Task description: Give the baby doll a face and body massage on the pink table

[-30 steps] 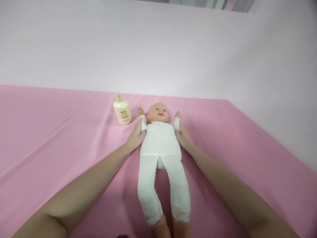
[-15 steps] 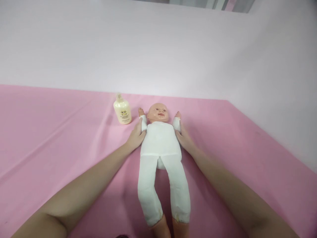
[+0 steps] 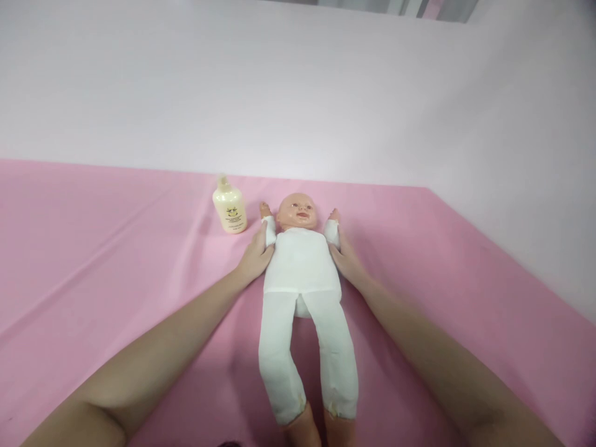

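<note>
A baby doll (image 3: 302,273) in a white cloth suit lies on its back on the pink sheet (image 3: 107,248), head away from me and legs toward me. My left hand (image 3: 255,256) rests against the doll's side under its raised arm. On the opposite flank my right hand (image 3: 347,259) does the same, fingers under the other armpit. Both hands clasp the torso from either side. A small cream lotion bottle (image 3: 229,208) stands upright just left of the doll's head, a little beyond my left fingertips.
A pale wall (image 3: 298,93) rises right behind the pink sheet and along its right edge. The sheet has soft creases on the left. Both my forearms stretch from the bottom corners to the doll.
</note>
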The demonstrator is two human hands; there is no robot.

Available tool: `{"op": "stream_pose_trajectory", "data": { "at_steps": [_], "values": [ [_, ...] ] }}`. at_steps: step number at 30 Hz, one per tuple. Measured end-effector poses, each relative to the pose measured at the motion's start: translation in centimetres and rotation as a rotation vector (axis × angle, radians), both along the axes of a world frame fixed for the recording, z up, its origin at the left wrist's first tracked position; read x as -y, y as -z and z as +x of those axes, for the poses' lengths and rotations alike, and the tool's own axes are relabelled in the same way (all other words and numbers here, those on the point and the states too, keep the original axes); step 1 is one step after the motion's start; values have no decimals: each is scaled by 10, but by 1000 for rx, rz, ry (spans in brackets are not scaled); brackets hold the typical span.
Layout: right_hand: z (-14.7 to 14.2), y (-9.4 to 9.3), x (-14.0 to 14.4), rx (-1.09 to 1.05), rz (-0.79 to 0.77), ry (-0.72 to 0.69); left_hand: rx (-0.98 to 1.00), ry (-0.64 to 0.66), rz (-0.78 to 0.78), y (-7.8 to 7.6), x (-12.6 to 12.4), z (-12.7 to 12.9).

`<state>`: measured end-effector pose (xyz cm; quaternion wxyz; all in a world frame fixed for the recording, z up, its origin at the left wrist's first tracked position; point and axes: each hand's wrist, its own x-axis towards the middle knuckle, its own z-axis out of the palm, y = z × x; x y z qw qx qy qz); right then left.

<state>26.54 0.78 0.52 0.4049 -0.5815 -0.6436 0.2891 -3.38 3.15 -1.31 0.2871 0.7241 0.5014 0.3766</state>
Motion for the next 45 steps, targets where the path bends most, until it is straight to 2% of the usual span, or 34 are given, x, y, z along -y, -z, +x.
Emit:
{"op": "stream_pose_trajectory", "data": {
  "at_steps": [10, 22, 45],
  "values": [
    [0, 0, -1, 7, -12, 6, 1, 10, 26, 5, -3, -1],
    [0, 0, -1, 12, -20, 8, -29, -17, -11, 3, -4, 0],
    [1, 2, -3, 12, -13, 0, 3, 3, 23, 5, -4, -1]
  ]
}}
